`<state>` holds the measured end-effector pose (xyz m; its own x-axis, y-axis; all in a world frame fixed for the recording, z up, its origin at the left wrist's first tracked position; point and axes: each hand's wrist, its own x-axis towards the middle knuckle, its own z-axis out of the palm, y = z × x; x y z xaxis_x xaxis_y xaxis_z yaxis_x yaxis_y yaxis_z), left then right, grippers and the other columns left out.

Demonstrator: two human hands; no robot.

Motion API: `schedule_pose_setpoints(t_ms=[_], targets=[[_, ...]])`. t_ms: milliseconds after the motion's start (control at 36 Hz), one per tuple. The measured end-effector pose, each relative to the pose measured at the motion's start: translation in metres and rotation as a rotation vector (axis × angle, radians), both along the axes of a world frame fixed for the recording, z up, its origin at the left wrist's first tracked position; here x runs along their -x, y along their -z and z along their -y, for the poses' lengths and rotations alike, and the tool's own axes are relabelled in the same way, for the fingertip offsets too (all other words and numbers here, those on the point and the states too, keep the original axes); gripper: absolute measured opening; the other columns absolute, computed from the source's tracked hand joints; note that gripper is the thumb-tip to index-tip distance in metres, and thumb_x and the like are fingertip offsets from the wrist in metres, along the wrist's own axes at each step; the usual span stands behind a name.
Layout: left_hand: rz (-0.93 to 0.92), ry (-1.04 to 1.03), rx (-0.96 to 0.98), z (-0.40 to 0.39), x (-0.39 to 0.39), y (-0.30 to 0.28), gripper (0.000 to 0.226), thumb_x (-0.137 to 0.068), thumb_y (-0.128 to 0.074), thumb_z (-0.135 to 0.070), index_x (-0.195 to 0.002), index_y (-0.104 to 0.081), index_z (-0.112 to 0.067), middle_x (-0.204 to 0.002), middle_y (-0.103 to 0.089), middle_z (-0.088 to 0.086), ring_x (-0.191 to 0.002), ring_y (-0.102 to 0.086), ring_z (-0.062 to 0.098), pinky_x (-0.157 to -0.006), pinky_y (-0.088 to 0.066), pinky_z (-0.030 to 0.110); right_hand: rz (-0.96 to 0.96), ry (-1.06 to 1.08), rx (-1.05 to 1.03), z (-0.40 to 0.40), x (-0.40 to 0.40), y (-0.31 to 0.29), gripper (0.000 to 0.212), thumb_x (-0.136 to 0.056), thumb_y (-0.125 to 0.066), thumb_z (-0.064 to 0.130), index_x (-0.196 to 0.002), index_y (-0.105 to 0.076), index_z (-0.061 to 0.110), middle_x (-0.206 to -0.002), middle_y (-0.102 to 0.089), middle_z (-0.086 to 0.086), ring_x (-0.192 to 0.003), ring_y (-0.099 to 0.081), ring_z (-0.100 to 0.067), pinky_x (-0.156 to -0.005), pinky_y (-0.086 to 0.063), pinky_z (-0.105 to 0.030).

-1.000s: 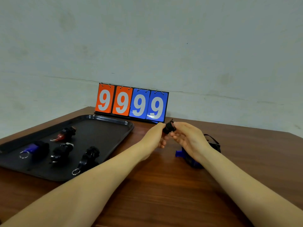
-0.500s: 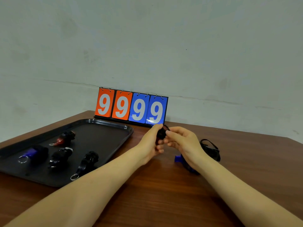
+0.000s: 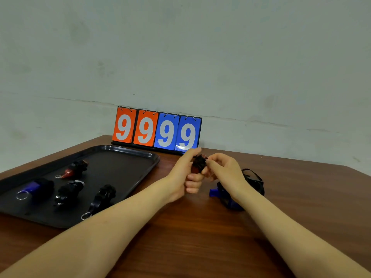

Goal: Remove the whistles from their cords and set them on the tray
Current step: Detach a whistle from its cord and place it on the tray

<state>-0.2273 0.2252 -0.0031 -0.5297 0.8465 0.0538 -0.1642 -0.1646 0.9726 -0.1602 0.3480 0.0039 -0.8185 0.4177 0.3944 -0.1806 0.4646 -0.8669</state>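
Note:
Above the wooden table, my left hand (image 3: 185,175) grips a small dark whistle (image 3: 198,164) with a reddish part, fingers curled round it. My right hand (image 3: 222,169) pinches the top of the same whistle, where its cord end seems to be; the detail is too small to tell. A blue whistle with a black cord (image 3: 230,197) lies on the table behind my right wrist, partly hidden. The black tray (image 3: 128,157) at the left holds several whistles: a red one (image 3: 73,170), a blue one (image 3: 34,188) and two black ones (image 3: 69,192), (image 3: 103,198).
A flip scoreboard (image 3: 157,131) reading 9999 stands at the back edge of the table against the pale wall. Bare wood (image 3: 200,237) stretches between my forearms toward the near edge. The table's right corner (image 3: 349,169) shows at the far right.
My hands lowered a little and closed together. My left hand went from a fingertip pinch to gripping the whistle, while my right hand stays at its top.

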Motion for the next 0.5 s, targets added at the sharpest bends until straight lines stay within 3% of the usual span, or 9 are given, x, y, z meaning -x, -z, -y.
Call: schedule_pose_setpoints(t_ms=[56, 167, 333, 500], targets=[[0.017, 0.034, -0.006, 0.0008, -0.0001, -0.0029, 0.049, -0.077, -0.052, -0.062, -0.066, -0.05, -0.015, -0.051, -0.024, -0.004, -0.042, -0.018, 0.009, -0.043, -0.017, 0.022, -0.024, -0.012, -0.004, -0.0012, -0.0018, 0.0002, 0.014, -0.096, -0.054, 0.012, -0.088, -0.063, 0.006, -0.064, -0.067, 0.003, -0.055, -0.058, -0.007, -0.054, -0.048, -0.018], [0.057, 0.009, -0.027, 0.0028, 0.0024, -0.0047, 0.038, -0.071, -0.066, -0.05, -0.073, -0.052, -0.015, -0.053, -0.022, -0.005, -0.042, -0.018, 0.008, -0.043, -0.016, 0.02, -0.061, -0.022, -0.054, -0.0006, -0.0058, -0.0012, 0.012, -0.095, -0.055, 0.012, -0.092, -0.064, 0.004, -0.065, -0.066, 0.005, -0.054, -0.057, -0.002, -0.054, -0.048, -0.015], [-0.027, -0.132, 0.03, 0.0011, 0.0027, -0.0017, 0.034, -0.091, -0.053, -0.047, -0.081, -0.052, -0.015, -0.053, -0.031, -0.004, -0.043, -0.022, 0.008, -0.044, -0.019, 0.021, -0.05, -0.05, -0.103, 0.0046, -0.0055, 0.0016, 0.011, -0.096, -0.054, 0.012, -0.089, -0.061, 0.009, -0.067, -0.061, 0.001, -0.052, -0.056, 0.0, -0.055, -0.047, -0.014], [-0.183, -0.282, 0.038, -0.0004, -0.0004, -0.0025, 0.035, -0.097, -0.046, -0.045, -0.084, -0.053, -0.013, -0.056, -0.039, -0.003, -0.044, -0.027, 0.008, -0.047, -0.023, 0.022, -0.02, -0.105, -0.073, 0.0068, -0.0056, 0.0006, 0.013, -0.096, -0.053, 0.012, -0.086, -0.061, 0.012, -0.067, -0.061, 0.001, -0.056, -0.058, -0.004, -0.057, -0.05, -0.017]])
